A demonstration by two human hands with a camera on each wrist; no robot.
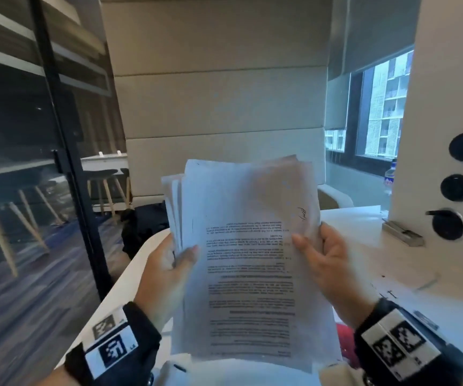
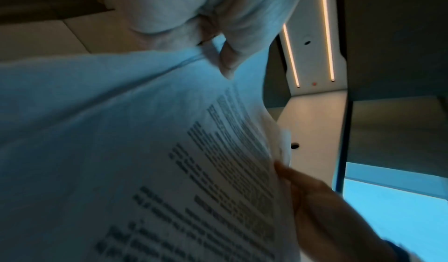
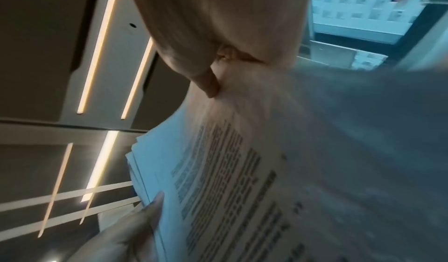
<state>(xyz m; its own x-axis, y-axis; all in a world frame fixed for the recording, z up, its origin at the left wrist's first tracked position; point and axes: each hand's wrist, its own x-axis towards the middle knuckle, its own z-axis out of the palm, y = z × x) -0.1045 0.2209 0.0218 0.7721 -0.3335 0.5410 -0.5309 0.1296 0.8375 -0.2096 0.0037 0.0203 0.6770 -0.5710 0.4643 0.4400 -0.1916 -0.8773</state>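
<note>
A stack of printed white sheets (image 1: 250, 263) is held upright in front of me above a white table, its text upside down from my viewpoint. My left hand (image 1: 169, 263) grips the stack's left edge, thumb on the front page. My right hand (image 1: 325, 263) grips the right edge, thumb pressed on the top page. The top sheet is blurred near its upper right corner. In the left wrist view the printed page (image 2: 206, 189) fills the frame, with the right hand (image 2: 322, 208) at its far edge. In the right wrist view my right thumb (image 3: 208, 82) presses the papers (image 3: 230, 180), and the left hand (image 3: 135, 226) holds the far edge.
The white table (image 1: 408, 277) runs below and to the right, with loose sheets (image 1: 355, 224) on it. A white panel with three black round knobs (image 1: 456, 188) stands at right. A glass partition with a black frame (image 1: 69, 168) is at left. A black bag (image 1: 141, 227) lies beyond the table.
</note>
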